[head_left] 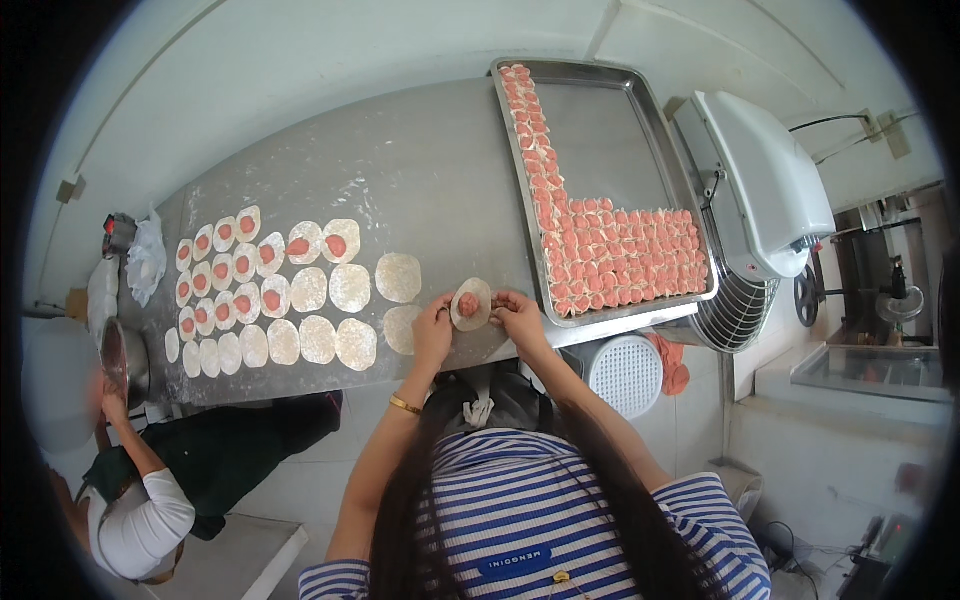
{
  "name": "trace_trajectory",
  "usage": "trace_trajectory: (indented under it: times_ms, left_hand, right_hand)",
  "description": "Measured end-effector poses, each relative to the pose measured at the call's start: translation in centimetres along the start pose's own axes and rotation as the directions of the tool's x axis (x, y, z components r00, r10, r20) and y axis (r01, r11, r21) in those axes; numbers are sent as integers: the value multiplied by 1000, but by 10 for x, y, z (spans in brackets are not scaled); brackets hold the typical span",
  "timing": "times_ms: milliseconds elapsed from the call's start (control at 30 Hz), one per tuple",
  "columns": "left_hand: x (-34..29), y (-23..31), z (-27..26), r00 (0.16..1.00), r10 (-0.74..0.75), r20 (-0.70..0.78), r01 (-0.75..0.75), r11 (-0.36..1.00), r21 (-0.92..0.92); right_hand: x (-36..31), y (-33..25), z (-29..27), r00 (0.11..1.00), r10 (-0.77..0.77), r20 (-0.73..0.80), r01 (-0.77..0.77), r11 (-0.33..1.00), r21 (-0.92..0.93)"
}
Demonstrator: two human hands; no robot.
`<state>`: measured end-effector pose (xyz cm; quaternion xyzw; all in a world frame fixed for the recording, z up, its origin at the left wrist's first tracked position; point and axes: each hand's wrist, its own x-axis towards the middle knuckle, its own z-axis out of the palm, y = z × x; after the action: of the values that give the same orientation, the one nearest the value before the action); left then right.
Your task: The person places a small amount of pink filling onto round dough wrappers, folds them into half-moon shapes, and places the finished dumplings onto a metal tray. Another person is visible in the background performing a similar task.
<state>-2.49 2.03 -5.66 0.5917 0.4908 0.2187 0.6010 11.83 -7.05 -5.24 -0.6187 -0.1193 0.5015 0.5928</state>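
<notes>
Between my hands, at the table's near edge, is a round dough wrapper [470,288] with a lump of pink filling in its middle. My left hand [434,328] grips the wrapper by its left side, fingers curled. At the right side, the bent fingers of my right hand [520,318] pinch its edge. Just left of my left hand lies a bare wrapper [400,330], partly covered by the hand. Another bare wrapper [399,278] is beyond it. Farther left, several rows of wrappers [350,288] lie on the table, some topped with pink filling [336,245].
A large metal tray [655,110], right of my hands, holds tightly packed filled dumplings [625,255] along its left and near sides. A white mixer [765,190] stands beyond. Below is a white perforated stool [626,378]. Another person [150,510] works by a metal pot [135,365] at left.
</notes>
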Motion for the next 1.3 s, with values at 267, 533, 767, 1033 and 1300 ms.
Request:
trace_trajectory:
  times_ms: [267, 533, 767, 1033, 1300]
  left_hand:
    - [-2, 20, -5, 991, -4, 136, 13, 998, -67]
    - [4, 9, -9, 993, 16, 117, -8, 997, -71]
    - [-7, 34, -4, 990, 43, 137, 11, 929, -371]
    - [-10, 38, -5, 986, 32, 162, -4, 985, -170]
    - [-8, 19, 13, 940, 318, 125, -333, 934, 126]
  right_hand:
    - [8, 22, 4, 975, -221, 25, 222, 972, -72]
    - [12, 6, -1, 992, -122, 41, 124, 991, -51]
    - [-10, -26, 4, 976, -172, 132, 142, 967, 211]
    - [2, -30, -16, 961, -244, 131, 276, 893, -357]
    - [-11, -36, -9, 861, -447, 243, 498, 643, -583]
